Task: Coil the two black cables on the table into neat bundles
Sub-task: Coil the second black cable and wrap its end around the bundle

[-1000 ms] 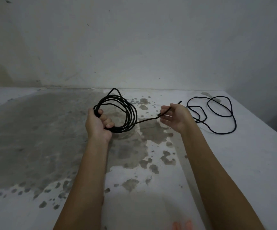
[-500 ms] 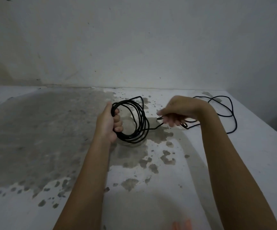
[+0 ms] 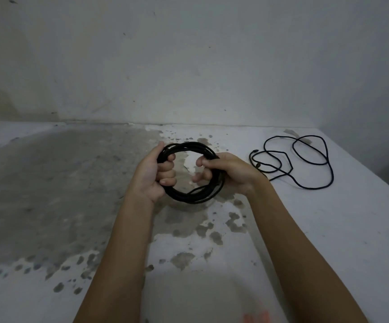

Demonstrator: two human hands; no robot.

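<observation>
From the head view, the left hand (image 3: pixel 154 176) and right hand (image 3: pixel 228 173) are both gripping opposite sides of a round coil of thin black cable (image 3: pixel 189 194) above the stained white surface (image 3: pixel 49 206), while a second loose black cable (image 3: pixel 305 164) is lying sprawled near the far right corner.

The coiled cable (image 3: pixel 190 197) at frame centre and the loose cable (image 3: pixel 314 183) at right both look like matt black rubbery sheathing, while the table (image 3: pixel 328 229) is rough whitish paint flaked away to mottled grey patches, and the wall (image 3: pixel 189 66) matt, scuffed plaster.
</observation>
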